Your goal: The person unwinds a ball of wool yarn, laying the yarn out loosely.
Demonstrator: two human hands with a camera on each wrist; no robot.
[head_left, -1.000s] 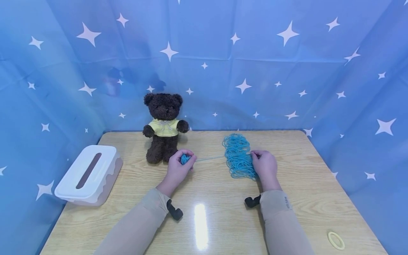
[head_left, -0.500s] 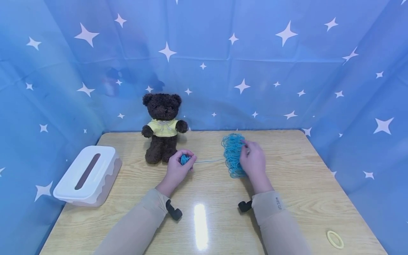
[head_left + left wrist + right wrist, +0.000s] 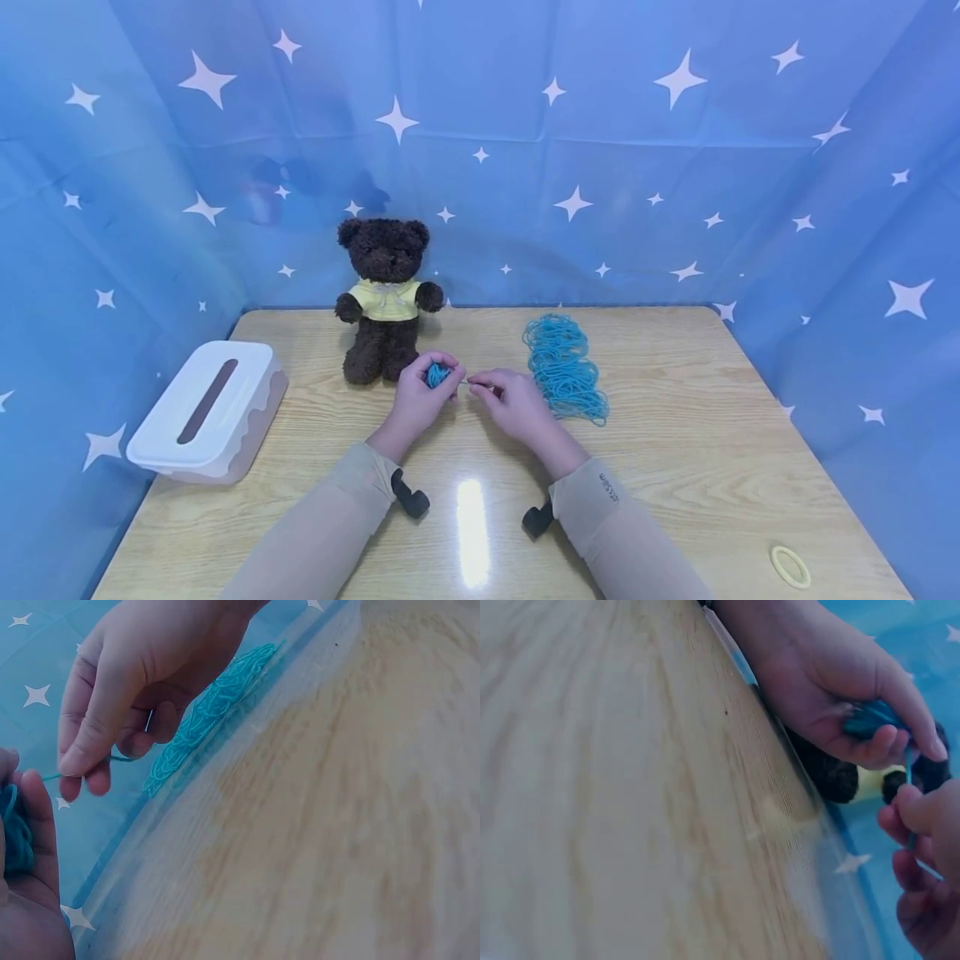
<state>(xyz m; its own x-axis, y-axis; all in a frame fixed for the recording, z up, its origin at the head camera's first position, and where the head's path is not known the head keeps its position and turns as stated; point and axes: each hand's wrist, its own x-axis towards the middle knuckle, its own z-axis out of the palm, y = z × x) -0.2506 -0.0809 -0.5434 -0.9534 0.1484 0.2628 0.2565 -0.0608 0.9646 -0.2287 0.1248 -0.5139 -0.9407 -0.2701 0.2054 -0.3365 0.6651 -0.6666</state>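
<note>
In the head view my left hand curls round a small bundle of blue yarn in front of the bear. Close beside it on the right, my right hand pinches the yarn strand between thumb and fingers. A short stretch of strand shows between both hands in the right wrist view, running out of the blue bundle. A loose pile of looped blue yarn lies on the table just beyond my right hand. The same pile shows behind the right hand in the left wrist view.
A dark brown teddy bear in a yellow top is at the back of the wooden table. On the left stands a box with a white slotted lid. A pale yellow ring lies near the front right.
My right hand has come left from the yarn pile, passing over it, to close by the left hand, where it pinches the strand. The left hand stays in place with its bundle.
</note>
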